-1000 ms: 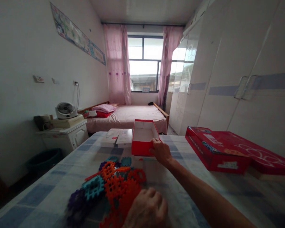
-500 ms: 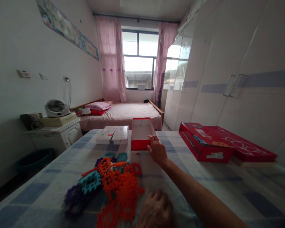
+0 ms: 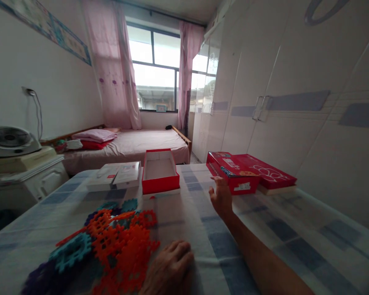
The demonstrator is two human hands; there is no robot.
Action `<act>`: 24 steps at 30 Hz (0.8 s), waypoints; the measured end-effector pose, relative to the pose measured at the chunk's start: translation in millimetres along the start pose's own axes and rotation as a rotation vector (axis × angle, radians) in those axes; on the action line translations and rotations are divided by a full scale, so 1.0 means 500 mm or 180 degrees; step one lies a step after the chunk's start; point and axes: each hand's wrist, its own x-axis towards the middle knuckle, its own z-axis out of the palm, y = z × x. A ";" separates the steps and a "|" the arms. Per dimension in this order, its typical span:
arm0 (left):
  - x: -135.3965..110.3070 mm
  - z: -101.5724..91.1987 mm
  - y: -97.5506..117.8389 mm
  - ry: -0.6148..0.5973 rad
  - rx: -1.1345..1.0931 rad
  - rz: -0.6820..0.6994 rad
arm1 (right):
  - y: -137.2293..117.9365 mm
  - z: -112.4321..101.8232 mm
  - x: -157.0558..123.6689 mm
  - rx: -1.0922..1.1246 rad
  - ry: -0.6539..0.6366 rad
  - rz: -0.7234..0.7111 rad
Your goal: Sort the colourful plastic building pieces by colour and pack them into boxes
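Observation:
My right hand [image 3: 221,197] reaches forward over the table with its fingers apart and nothing between them. It is nearest to the red printed box [image 3: 240,172], just off its front left corner; I cannot tell whether they touch. Low in the view, my left hand [image 3: 171,266] rests on the cloth with its fingers curled in. Beside it lies a pile of plastic gear-edged building pieces: orange pieces [image 3: 126,246], teal pieces [image 3: 70,250] and dark purple pieces [image 3: 43,278]. An open red box [image 3: 161,184] with a white inside stands beyond the pile.
Left of the open box lie flat white boxes [image 3: 126,174]. A flat red box [image 3: 272,172] adjoins the printed one at right. A checked cloth [image 3: 203,229] covers the table. Beyond are a bed [image 3: 135,145], a wardrobe [image 3: 279,135] and a fan [image 3: 12,139] on a cabinet.
My right hand has left the open red box and moved right toward the printed red box. The view has turned right. My left hand still rests beside the pile.

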 end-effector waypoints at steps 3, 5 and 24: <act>0.004 -0.009 0.004 0.0002 -0.0046 -0.0024 | 0.028 -0.016 0.021 -0.0336 0.0473 0.0365; 0.007 -0.013 0.006 -0.0011 -0.0063 -0.0024 | 0.034 -0.027 0.024 -0.0487 0.0655 0.0625; 0.006 0.006 -0.017 0.0159 -0.0043 0.0061 | 0.140 -0.163 0.129 -0.1947 -0.0771 -0.0976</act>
